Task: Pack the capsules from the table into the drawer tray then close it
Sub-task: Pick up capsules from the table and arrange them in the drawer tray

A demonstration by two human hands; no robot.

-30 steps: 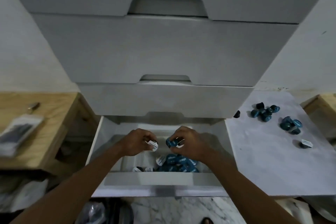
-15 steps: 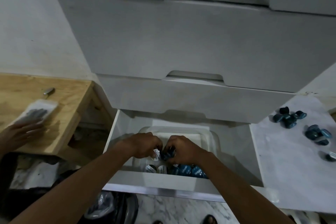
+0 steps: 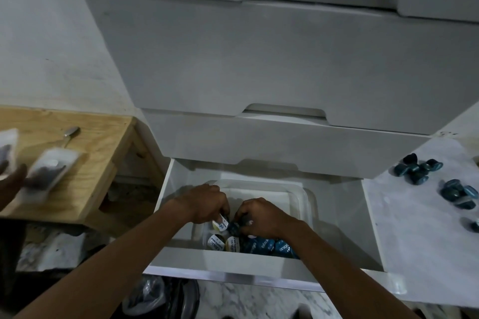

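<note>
The drawer and the tray in it are plain white. The capsules in the tray are teal-blue with pale lettering; a few show white lids with blue print. Loose capsules on the counter are dark teal, and the counter is white with faint grey marbling. The side table is pale yellow wood grain.

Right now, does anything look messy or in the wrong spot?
Yes. Loose blue capsules lie scattered on the white table to the right, not in the tray with the others. Both hands, left hand and right hand, are in the tray, each holding a capsule.
</note>
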